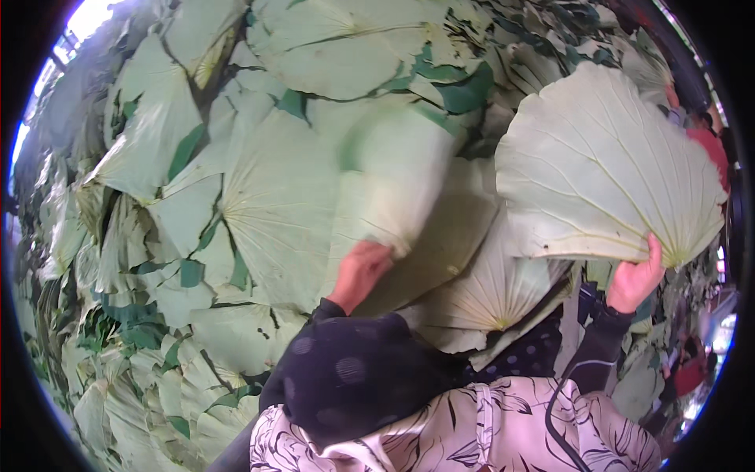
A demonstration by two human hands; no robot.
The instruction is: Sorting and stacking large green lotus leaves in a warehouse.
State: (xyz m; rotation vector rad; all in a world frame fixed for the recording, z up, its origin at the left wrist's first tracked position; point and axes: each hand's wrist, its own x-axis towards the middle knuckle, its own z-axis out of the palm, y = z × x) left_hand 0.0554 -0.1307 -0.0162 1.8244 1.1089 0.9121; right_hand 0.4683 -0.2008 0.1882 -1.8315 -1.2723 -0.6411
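My right hand [634,277] grips a broad pale-green lotus leaf [605,161] by its lower edge, with the thumb lying over the face near the point where the veins meet. The leaf stands raised at the right, its fan of veins showing. My left hand [363,271] is closed on the lower end of another lotus leaf [397,185], which is smeared by motion. Between the two hands, a lotus leaf with spreading veins [503,287] lies close to my lap. Under the blurred leaf spreads a wide flat lotus leaf [275,197].
A deep heap of overlapping lotus leaves [338,55] surrounds me in front and at both sides. Darker green pieces [468,88] show among them. At the far right edge, a person in red [710,157] is partly visible. My knee in dark dotted cloth [358,366] rises near the left forearm.
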